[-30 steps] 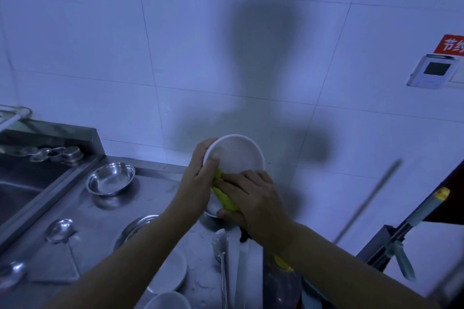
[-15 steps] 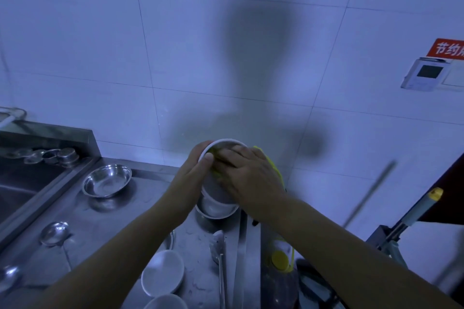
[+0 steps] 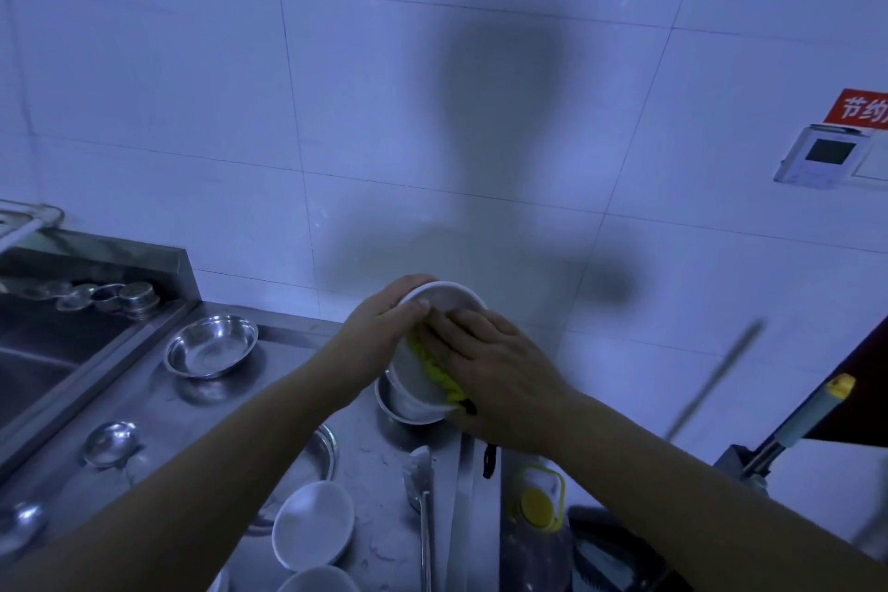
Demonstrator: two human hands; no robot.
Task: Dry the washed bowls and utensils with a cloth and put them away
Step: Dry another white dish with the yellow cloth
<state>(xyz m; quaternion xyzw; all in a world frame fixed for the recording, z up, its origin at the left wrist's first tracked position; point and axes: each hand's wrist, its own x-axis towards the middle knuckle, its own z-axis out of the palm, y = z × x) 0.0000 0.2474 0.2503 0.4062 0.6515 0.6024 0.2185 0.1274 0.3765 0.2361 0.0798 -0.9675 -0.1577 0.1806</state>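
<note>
Barely started, I'd guess: my left hand (image 3: 384,327) grips the rim of a white bowl (image 3: 435,351) tilted over the steel counter (image 3: 182,404), while my right hand (image 3: 490,370) presses the yellow cloth (image 3: 435,368) flat inside it. Other white bowls (image 3: 314,526), a steel bowl (image 3: 211,345) and spoons (image 3: 111,442) are waiting (nothing put away yet). Since half a second ago, my wiping hand has slid from the top rim down into the bowl.

Only legible text: red sign (image 3: 859,110) on the white wall tile at far right, white Chinese chars "节约", rest cut off by the frame edge. Just below it, a white wall controller (image 3: 819,161) w/ a dark screen, nothing readable on it. Yellow-capped bottle (image 3: 539,507) by the counter edge: label too blurred to read.
</note>
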